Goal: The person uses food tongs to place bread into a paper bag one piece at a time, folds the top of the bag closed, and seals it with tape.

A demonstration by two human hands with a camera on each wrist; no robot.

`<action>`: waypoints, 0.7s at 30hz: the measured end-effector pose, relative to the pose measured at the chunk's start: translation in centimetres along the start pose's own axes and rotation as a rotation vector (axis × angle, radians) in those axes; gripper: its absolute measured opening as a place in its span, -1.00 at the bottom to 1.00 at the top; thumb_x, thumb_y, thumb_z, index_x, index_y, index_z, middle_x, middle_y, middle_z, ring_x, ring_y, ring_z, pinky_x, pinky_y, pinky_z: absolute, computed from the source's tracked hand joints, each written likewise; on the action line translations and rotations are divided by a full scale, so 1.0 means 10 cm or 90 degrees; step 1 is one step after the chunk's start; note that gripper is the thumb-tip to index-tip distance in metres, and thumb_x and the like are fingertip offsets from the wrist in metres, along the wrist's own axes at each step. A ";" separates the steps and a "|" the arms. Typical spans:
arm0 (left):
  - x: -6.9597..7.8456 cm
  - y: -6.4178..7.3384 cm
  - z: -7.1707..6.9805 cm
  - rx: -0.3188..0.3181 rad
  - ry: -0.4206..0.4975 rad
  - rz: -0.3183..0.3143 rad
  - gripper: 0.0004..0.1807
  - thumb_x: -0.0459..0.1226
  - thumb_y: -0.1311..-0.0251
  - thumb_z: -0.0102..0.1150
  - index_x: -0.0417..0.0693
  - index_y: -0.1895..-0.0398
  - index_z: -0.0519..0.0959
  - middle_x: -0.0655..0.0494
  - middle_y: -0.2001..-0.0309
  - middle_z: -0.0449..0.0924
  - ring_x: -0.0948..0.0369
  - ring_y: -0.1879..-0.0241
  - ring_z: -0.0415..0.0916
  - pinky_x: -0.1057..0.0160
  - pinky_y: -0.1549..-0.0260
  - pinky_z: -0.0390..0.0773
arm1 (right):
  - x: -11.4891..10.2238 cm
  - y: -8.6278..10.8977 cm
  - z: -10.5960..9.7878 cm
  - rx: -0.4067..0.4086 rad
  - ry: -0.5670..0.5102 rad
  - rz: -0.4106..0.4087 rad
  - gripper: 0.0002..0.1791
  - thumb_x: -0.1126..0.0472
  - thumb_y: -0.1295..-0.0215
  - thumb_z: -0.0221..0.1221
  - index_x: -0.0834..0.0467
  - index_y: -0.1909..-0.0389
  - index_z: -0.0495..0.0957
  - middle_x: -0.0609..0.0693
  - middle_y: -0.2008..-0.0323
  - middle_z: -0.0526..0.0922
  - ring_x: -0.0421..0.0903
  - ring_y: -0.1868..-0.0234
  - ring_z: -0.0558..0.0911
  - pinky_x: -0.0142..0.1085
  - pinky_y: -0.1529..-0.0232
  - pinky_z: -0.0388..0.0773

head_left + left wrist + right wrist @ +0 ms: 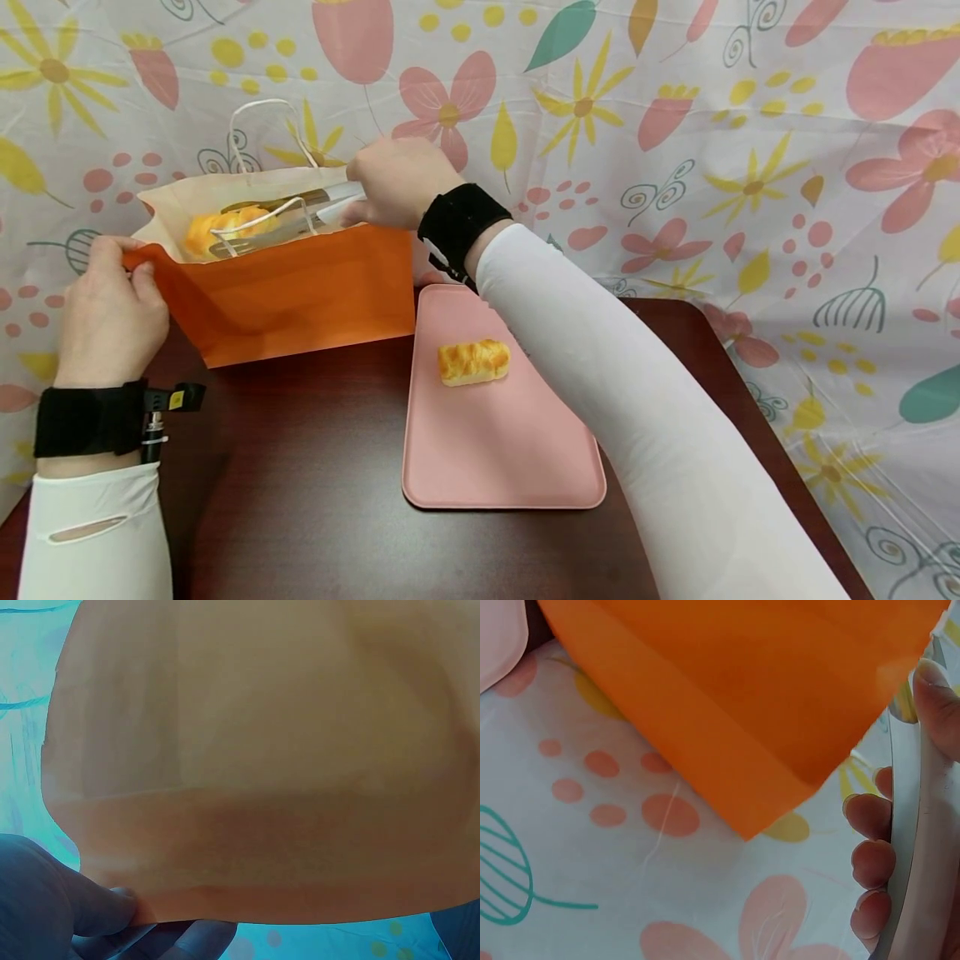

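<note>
An orange paper bag (315, 292) with white handles leans at the back left, its mouth open. My left hand (112, 308) pinches the near left corner of its rim; in the left wrist view the thumb (105, 907) lies against the paper's edge. My right hand (405, 183) grips white-handled metal tongs (341, 193) at the bag's right side. In the right wrist view its fingers wrap the tongs' handle (930, 847). The tongs' ends reach into the bag on both sides of a golden-yellow bread (202, 233), partly hidden by a bag handle and the rim.
To the right of the bag, a pink tray (502, 458) lies on the dark wood table (315, 483). One small golden-topped bread (474, 362) sits on the tray's upper part. My right forearm crosses over the tray's right side. A flower-patterned cloth (585, 108) hangs behind the table.
</note>
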State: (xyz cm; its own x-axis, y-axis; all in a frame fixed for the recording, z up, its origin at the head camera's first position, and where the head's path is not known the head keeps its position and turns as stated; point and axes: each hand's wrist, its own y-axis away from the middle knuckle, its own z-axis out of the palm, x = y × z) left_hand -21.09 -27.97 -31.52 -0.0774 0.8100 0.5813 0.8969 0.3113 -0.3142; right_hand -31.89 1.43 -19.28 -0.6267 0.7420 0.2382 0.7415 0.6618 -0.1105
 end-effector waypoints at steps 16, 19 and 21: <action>0.02 0.00 -0.03 -0.013 0.011 -0.003 -0.49 -0.17 -0.50 -0.38 -0.27 -0.39 0.14 -0.53 -0.13 0.38 -0.40 0.01 0.36 -0.37 0.09 0.38 | -0.13 -0.09 0.04 -0.056 -0.022 0.009 -0.44 -0.38 -0.24 0.10 -0.11 -0.08 0.62 -0.16 0.03 0.61 -0.13 0.03 0.53 -0.15 0.06 0.52; 0.03 0.01 -0.04 -0.018 0.014 -0.006 -0.48 -0.17 -0.50 -0.38 -0.27 -0.39 0.12 -0.53 -0.14 0.37 -0.41 0.00 0.35 -0.38 0.08 0.37 | -0.13 -0.09 0.04 -0.064 -0.029 0.017 -0.42 -0.38 -0.24 0.11 -0.12 -0.12 0.61 -0.16 -0.02 0.60 -0.15 0.00 0.53 -0.16 0.03 0.52; 0.03 0.01 -0.04 -0.019 0.015 -0.006 -0.48 -0.17 -0.50 -0.39 -0.27 -0.39 0.12 -0.53 -0.15 0.36 -0.40 0.00 0.35 -0.38 0.08 0.38 | -0.13 -0.09 0.03 -0.066 -0.032 0.022 -0.41 -0.39 -0.23 0.11 -0.12 -0.12 0.61 -0.16 -0.02 0.60 -0.15 0.01 0.52 -0.17 0.04 0.52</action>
State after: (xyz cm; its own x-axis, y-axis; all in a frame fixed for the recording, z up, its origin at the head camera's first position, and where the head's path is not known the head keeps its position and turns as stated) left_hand -20.87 -27.93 -31.02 -0.0755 0.7951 0.6018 0.9090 0.3029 -0.2861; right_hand -31.81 -0.12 -19.81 -0.6093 0.7704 0.1877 0.7823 0.6227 -0.0164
